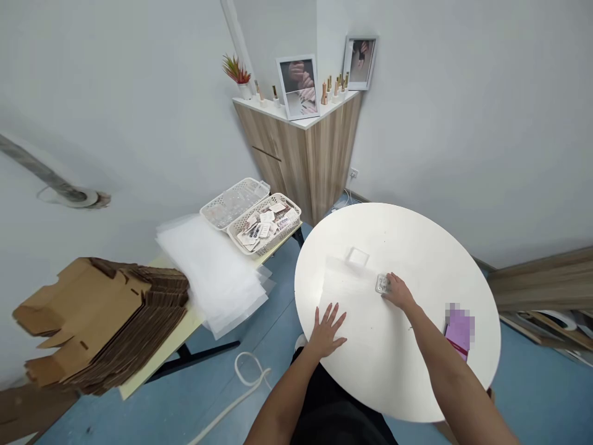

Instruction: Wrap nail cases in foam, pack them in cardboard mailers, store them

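Note:
On the round white table, my right hand grips a small clear case with several round dark compartments or items inside. My left hand lies flat with fingers spread near the table's left front edge, by the lower edge of a thin translucent sheet. At the sheet's far edge sits a clear, shallow plastic box. What is under my right fingers is hidden.
To the left, a side table carries folded cardboard boxes, a stack of translucent sheets, a basket of small cards and a basket of clear cases. A purple item lies at the table's right. Beyond stands a corner cabinet.

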Motion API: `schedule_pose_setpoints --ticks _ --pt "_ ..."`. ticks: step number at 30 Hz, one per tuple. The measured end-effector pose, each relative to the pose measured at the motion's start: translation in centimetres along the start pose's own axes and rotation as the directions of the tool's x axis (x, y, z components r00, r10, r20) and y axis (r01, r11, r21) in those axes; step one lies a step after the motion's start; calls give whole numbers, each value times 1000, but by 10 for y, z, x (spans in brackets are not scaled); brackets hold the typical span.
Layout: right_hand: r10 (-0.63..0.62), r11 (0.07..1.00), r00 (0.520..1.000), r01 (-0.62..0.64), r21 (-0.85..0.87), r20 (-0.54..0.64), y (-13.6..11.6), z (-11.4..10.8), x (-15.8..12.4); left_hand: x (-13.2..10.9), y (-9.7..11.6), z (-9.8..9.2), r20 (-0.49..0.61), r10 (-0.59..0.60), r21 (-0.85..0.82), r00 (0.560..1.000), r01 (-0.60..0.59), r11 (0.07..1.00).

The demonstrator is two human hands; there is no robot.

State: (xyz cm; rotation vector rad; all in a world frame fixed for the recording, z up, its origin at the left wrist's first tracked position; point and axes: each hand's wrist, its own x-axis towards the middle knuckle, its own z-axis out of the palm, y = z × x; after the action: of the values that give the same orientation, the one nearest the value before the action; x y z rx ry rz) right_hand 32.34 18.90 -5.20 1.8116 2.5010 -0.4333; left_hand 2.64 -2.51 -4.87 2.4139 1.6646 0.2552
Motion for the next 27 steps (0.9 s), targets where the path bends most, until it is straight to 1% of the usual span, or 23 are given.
schedule_pose_setpoints --ticks 3,5,7,9,10,12,14,16,19,21,24,27 --pt "16 1000 1000 -16 18 13 -13 -12 -5 0 0 -1 -6 -10 -15 1000 10 1000" --pt "64 998 998 -64 24 0 -21 -20 -13 0 -2 0 -8 -13 -22 1000 13 1000" --pt "105 993 994 -103 54 -30 -27 -25 -23 0 -3 2 -4 -10 -24 1000 10 1000" --pt "121 989 989 -113 100 -86 -34 -28 -35 1 -5 3 5 -5 -27 1000 5 1000" --pt "115 987 986 -101 125 -118 -38 -28 -41 2 -5 3 15 -1 -29 1000 2 1000" --pt "66 985 982 -37 166 -175 -51 -26 -54 4 -5 2 39 7 -35 999 -6 999" --pt "-19 979 977 61 193 -210 -70 -21 -67 5 -5 -1 60 20 -35 998 -18 999" --pt "-108 968 969 154 198 -224 -95 -13 -78 4 -4 -7 55 37 -22 998 -36 999" --pt "-200 954 963 234 187 -183 -132 0 -90 -2 -5 -15 5 69 19 998 -69 997" --pt "-208 956 966 233 180 -152 -153 5 -93 -10 -9 -17 -33 89 40 996 -87 995" --pt "-177 968 978 194 161 -112 -174 9 -92 -24 -19 -18 -75 86 28 993 -84 996" --pt "-197 970 979 203 136 -55 -186 11 -90 -30 -28 -21 -67 81 -11 994 -82 997"
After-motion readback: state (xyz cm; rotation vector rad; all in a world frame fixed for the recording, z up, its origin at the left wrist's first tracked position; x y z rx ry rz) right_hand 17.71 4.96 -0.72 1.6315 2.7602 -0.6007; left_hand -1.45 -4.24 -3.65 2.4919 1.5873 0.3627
